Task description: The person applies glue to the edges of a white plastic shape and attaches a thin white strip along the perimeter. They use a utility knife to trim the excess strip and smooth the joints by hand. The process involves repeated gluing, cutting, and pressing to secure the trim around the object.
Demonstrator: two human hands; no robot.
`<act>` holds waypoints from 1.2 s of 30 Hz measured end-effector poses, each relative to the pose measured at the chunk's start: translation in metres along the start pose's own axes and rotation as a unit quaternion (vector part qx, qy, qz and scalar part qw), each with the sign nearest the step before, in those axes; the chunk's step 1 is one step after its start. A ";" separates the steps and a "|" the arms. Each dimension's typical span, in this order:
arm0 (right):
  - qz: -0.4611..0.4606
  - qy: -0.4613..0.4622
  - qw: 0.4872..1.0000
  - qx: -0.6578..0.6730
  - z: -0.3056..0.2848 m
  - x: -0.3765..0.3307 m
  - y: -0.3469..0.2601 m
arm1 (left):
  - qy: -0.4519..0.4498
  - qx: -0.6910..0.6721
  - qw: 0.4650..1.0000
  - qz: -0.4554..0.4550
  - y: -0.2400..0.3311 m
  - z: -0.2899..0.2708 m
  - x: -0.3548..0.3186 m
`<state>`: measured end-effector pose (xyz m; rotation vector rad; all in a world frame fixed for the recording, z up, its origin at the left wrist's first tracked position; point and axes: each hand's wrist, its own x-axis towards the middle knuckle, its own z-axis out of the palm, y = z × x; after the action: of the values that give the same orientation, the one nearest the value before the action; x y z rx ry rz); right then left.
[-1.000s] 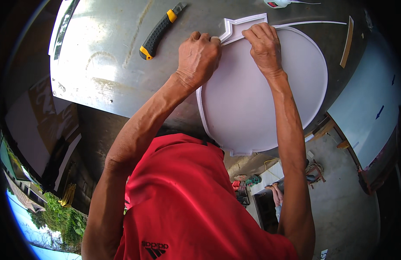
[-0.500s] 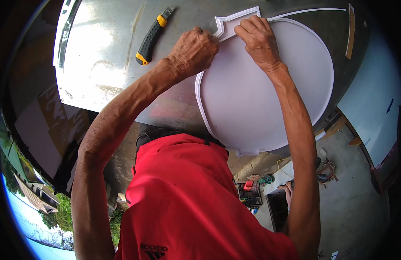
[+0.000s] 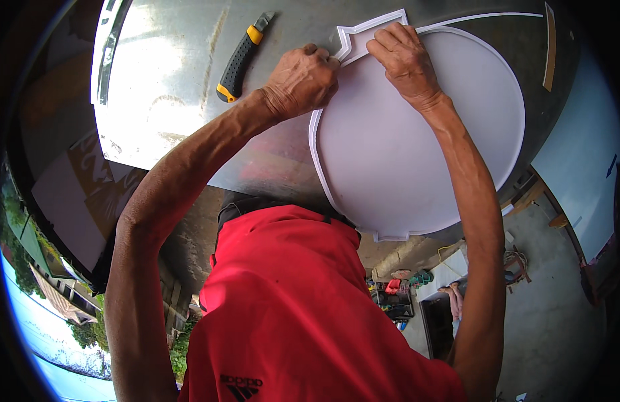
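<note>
A large round white panel (image 3: 417, 141) with a thin raised rim lies on a metal-topped table. At its far side the rim steps out into an angular tab (image 3: 367, 39). My left hand (image 3: 302, 79) is closed, pinching the rim just left of that tab. My right hand (image 3: 405, 63) is closed too, its fingertips pinching the white edging strip (image 3: 484, 18) at the tab's right side; the exact contact is hidden under the fingers. From there the strip's loose end curves off to the right. A black and yellow utility knife (image 3: 246, 57) lies left of my hands, blade pointing away.
The metal tabletop (image 3: 169, 74) reaches left past the knife. A narrow brown-edged piece (image 3: 550, 50) lies at the far right. A pale blue sheet (image 3: 581, 161) stands on the right. Tools in a crate (image 3: 394, 298) sit on the floor below, near another person's legs (image 3: 452, 300).
The whole view has shifted slightly, so everything sits a little further right. Both hands keep their grip at nearly the same spots on the rim.
</note>
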<state>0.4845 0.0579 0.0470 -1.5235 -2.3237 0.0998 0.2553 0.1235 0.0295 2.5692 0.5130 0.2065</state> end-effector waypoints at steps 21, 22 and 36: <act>0.095 -0.022 0.995 -0.032 -0.002 -0.039 -0.032 | 0.147 -0.192 0.942 -0.234 0.015 0.005 -0.028; 0.109 -0.019 0.994 -0.025 -0.002 -0.043 -0.038 | 0.141 -0.196 0.940 -0.242 0.016 0.004 -0.027; 0.264 0.048 0.962 0.050 0.014 -0.065 -0.138 | 0.153 -0.173 0.935 -0.268 0.016 0.009 -0.026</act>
<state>0.3819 -0.0563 0.0516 -2.0033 -1.7563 0.2648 0.2392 0.0962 0.0288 1.9750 1.1569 0.4589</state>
